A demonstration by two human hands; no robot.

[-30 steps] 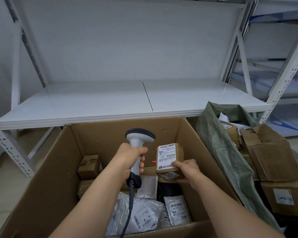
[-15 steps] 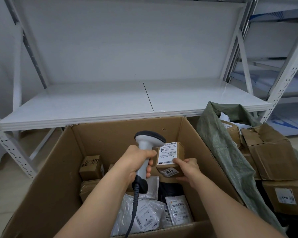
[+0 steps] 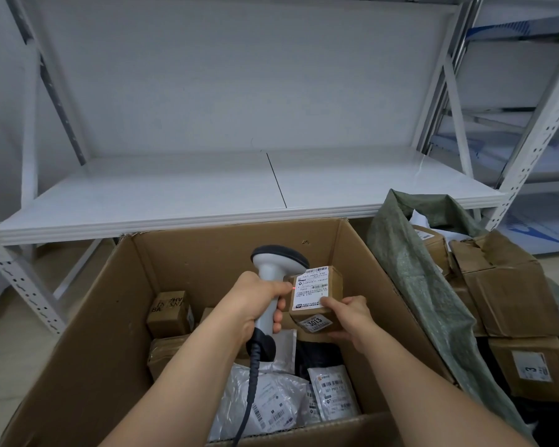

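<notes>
Left hand [image 3: 255,301] grips barcode scanner [image 3: 273,285] | right hand [image 3: 347,314] pinches labelled parcel [image 3: 317,296], label angled to scanner | red dot at label edge.

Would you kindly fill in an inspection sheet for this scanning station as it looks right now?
Surface: white shelf board with a seam down its middle, behind the open carton.
Job's things: small labelled parcel held over the carton; handheld barcode scanner right beside it; red scan dot at the parcel's left edge.
Clutter: white mailer bags and a small brown box inside the carton.
Grippers: left hand grips the scanner handle; right hand holds the parcel's lower right corner.
Cables: dark scanner cable runs down out of frame.
Surroundings: green woven sack and stacked cardboard boxes on the right; white racking upright.
</notes>
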